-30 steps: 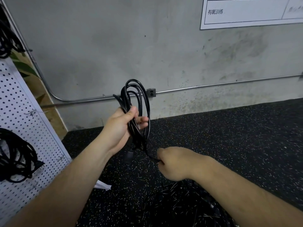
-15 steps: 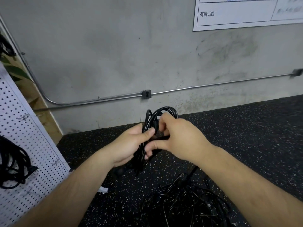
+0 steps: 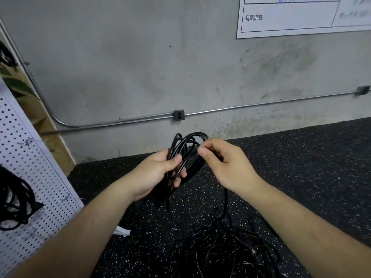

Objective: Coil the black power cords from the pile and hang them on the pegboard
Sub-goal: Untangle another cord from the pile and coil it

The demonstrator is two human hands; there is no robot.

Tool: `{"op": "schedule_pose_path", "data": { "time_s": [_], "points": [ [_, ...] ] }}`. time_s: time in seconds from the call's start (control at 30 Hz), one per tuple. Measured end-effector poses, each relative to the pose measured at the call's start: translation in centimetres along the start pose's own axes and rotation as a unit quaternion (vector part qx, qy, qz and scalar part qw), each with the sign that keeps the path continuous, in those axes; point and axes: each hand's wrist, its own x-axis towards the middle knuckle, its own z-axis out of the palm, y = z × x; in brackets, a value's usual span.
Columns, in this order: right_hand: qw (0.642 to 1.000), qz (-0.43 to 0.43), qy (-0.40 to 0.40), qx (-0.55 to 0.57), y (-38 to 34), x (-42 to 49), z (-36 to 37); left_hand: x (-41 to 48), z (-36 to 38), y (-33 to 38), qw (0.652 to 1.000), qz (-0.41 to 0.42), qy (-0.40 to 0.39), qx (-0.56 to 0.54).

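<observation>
One coil (image 3: 191, 166): I see left hand (image 3: 158, 173) grip clamped round it, right hand (image 3: 224, 167) shifted right since before, pinching its top loop. One floor pile (image 3: 226, 243); one bundle (image 3: 14, 201) plainly on pegboard (image 3: 46, 177).

- Black coiled power cord (image 3: 187, 149)
- Black cord pile (image 3: 224, 247)
- Black rubber floor (image 3: 301, 167), white-speckled
- White pegboard (image 3: 30, 167), dotted with holes
- Grey concrete wall (image 3: 130, 67)

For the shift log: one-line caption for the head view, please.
The left hand grips a coiled black cord while the right hand pinches a loop above the pile.
</observation>
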Motion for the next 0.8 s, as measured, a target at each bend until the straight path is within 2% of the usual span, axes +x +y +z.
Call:
{"op": "schedule_pose_path", "data": {
  "time_s": [0.13,0.23,0.3,0.37,0.47,0.53,0.6,0.67,0.8],
  "points": [
    [0.992,-0.003,0.084,-0.096,-1.0,0.7,0.9,0.0,1.3,0.3,0.999,-0.003,-0.004,-0.049],
    [0.984,-0.014,0.124,-0.131,-1.2,1.0,1.0,-0.1,1.5,0.4,1.0,0.015,-0.019,-0.002],
    [0.984,-0.007,0.128,-0.123,-1.5,1.1,1.0,-0.2,1.6,0.2,0.999,0.024,-0.045,0.006],
    [0.99,0.017,0.125,-0.058,-1.6,1.4,1.0,-0.2,1.5,0.2,0.998,0.017,-0.035,-0.049],
    [0.989,0.046,0.075,0.118,-1.4,1.4,0.8,-0.2,0.9,0.8,0.992,0.033,-0.012,-0.124],
    [0.984,0.055,0.025,0.17,-0.9,1.1,0.7,-0.2,0.4,1.4,0.985,0.054,-0.007,-0.162],
    [0.984,0.081,-0.035,0.157,-0.2,0.3,1.1,-0.2,-0.1,1.9,0.975,0.065,-0.001,-0.212],
    [0.984,0.107,-0.109,0.096,1.2,-0.6,2.0,-0.1,-0.9,2.4,0.958,0.074,0.001,-0.277],
    [0.961,0.146,-0.231,0.032,4.7,-2.1,3.9,0.4,-3.0,3.2,0.918,0.097,0.029,-0.384]
  ]
}}
